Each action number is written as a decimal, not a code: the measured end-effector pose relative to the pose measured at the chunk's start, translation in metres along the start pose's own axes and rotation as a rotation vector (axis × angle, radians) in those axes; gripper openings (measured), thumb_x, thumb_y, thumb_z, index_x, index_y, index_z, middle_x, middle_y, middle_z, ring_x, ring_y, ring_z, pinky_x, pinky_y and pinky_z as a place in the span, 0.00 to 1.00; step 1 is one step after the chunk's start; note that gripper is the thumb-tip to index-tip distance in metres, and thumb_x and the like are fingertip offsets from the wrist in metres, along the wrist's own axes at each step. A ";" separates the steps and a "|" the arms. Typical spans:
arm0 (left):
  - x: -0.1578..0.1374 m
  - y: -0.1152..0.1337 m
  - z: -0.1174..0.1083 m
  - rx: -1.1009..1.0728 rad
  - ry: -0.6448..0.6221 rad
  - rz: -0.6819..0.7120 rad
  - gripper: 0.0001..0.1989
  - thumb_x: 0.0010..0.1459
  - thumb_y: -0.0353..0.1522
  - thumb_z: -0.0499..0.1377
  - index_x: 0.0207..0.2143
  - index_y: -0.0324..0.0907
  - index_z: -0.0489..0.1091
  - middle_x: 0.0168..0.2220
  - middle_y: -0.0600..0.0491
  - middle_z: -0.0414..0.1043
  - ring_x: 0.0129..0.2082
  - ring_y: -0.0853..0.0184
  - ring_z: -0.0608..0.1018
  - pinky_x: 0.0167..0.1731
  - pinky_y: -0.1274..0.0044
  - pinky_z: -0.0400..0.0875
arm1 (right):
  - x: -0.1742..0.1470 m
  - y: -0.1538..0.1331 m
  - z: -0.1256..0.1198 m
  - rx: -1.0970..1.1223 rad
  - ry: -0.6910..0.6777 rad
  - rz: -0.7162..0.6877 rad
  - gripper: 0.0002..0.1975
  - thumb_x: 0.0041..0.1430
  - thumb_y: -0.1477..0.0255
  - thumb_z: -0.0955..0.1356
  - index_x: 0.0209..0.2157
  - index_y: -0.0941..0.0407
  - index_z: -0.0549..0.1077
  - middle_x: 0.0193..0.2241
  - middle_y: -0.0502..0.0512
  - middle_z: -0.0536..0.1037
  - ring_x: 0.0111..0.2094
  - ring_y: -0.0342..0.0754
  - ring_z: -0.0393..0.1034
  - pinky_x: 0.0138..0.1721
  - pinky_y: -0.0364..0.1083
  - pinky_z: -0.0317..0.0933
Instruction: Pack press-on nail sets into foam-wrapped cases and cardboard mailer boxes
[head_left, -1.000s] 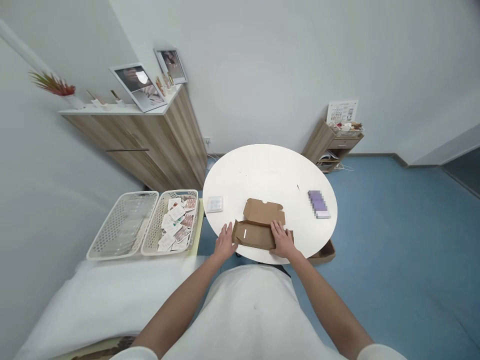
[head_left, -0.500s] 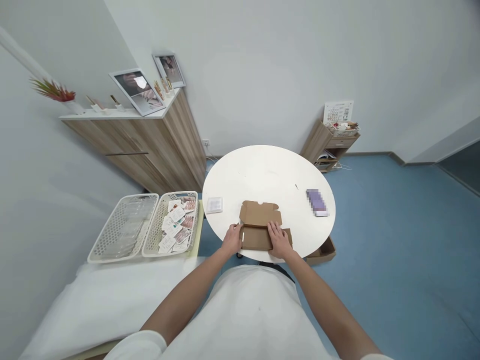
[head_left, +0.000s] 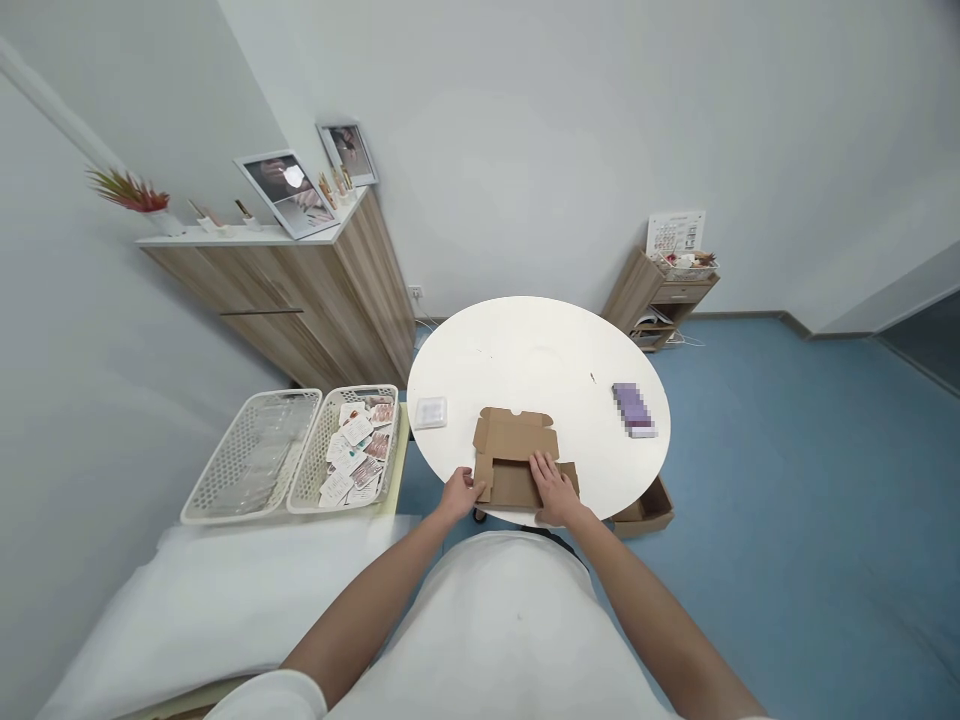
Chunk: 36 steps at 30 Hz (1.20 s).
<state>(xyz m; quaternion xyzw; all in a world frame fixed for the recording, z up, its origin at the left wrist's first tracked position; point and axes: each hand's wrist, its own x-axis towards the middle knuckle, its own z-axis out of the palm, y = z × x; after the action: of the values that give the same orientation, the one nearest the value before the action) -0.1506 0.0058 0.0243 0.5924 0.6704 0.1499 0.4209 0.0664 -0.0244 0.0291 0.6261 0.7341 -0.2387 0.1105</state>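
Via head cam I have a brown cardboard box on the white tabletop, lower ctr of the frame. The left hand is at its left end, fingers bent close to the edge; if they grip or only touch, I cannot tell. The right hand lies w/ fingers extended on the right part, gripping nothing that I see. I judge the box is only partly formed: the left flap seems turned inward, but the right flap sticks outward, and the lid lies back, not yet closed. A clear case and a blurred purple item, approx 1 per side, lie apart from the box.
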 end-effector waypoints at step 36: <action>0.007 0.018 -0.008 0.167 -0.207 0.359 0.53 0.32 0.42 0.66 0.58 0.43 0.42 0.50 0.44 0.61 0.48 0.55 0.67 0.43 0.70 0.62 | -0.004 0.009 -0.029 -0.020 -0.062 -0.023 0.60 0.34 0.64 0.73 0.59 0.50 0.29 0.62 0.56 0.30 0.61 0.57 0.21 0.55 0.58 0.40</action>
<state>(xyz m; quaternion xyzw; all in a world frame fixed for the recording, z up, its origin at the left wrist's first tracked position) -0.1440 0.0191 0.0389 0.7472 0.5176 0.1047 0.4035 0.0803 -0.0125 0.0540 0.6088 0.7397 -0.2518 0.1370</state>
